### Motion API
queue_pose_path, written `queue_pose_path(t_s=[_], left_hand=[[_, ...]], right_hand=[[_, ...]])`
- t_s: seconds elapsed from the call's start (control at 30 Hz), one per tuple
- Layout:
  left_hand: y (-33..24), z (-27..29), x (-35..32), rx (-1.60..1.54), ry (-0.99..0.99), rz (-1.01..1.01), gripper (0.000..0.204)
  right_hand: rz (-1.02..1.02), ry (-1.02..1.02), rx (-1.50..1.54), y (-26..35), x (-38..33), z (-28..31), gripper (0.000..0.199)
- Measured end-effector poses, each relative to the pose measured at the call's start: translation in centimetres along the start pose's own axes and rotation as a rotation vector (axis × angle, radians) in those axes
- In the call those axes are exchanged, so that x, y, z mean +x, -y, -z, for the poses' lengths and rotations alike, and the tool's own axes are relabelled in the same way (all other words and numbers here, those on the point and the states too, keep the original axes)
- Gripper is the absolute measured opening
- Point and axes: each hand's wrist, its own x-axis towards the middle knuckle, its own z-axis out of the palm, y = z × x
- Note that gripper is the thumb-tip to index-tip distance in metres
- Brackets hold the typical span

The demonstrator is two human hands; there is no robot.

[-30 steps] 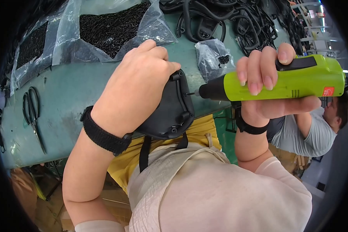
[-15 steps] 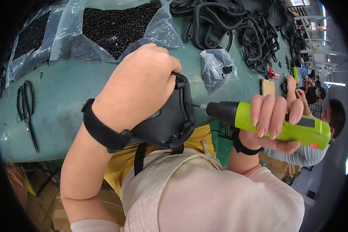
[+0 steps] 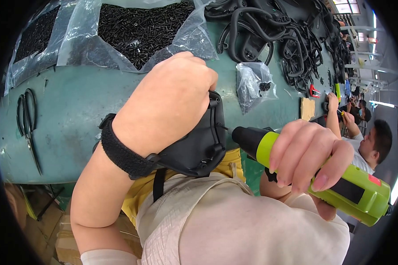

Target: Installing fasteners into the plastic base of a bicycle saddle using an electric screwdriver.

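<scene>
My left hand [image 3: 168, 97] is closed over the upper edge of a black moulded plastic part [image 3: 188, 152], its fingertips mostly hidden behind the knuckles. The part lies tilted at the table's near edge, against my lap, with screw posts along its rim. My right hand [image 3: 311, 154] wraps round a lime-green and black electric screwdriver [image 3: 356, 196]. Its bit points left at the part's right rim; whether it touches a screw there I cannot tell.
Clear bags of black screws [image 3: 141, 33] lie open at the back. A small bag [image 3: 254, 86] holds a few more. Scissors [image 3: 28, 128] rest at left. Black plastic frames [image 3: 292, 48] pile up at back right. A co-worker [image 3: 376, 143] sits at right.
The screwdriver's rear end has swung down and to the right, so the tool slants more. The black part and my left hand sit slightly lower and further right in view.
</scene>
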Motion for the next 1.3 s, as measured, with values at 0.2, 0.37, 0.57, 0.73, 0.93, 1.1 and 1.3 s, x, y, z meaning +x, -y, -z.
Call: queue_pose_path(t_s=[0.2, 0.37, 0.57, 0.73, 0.93, 1.1, 1.3], left_hand=[[0.3, -0.1, 0.0, 0.002, 0.007, -0.008, 0.007], [0.4, -0.3, -0.1, -0.054, -0.049, -0.024, 0.005], [0.4, -0.7, -0.1, -0.076, -0.061, -0.03, 0.005], [0.2, -0.7, -0.2, -0.05, -0.06, -0.045, 0.005], [-0.1, -0.6, -0.5, 0.058, -0.033, -0.054, 0.005], [-1.4, -0.8, 0.3, 0.043, 0.084, -0.019, 0.004], [-2.7, -1.8, 0.4, 0.125, 0.098, -0.062, 0.005]], right_hand=[[-0.049, 0.046, -0.019, 0.0, 0.8, -0.2, 0.043], [-0.029, 0.0, 0.035, -0.6, 1.2, -0.4, 0.046], [-0.012, -0.064, 0.032, -1.6, 1.8, -1.5, 0.052], [-0.142, -0.292, 0.091, -0.3, 1.0, -3.2, 0.055], [-0.194, -0.085, 0.161, 0.2, 1.7, -1.6, 0.05], [0.038, -0.146, 0.375, 0.2, -0.2, 1.2, 0.058], [0.16, 0.211, 0.232, 1.6, -0.8, 4.7, 0.047]])
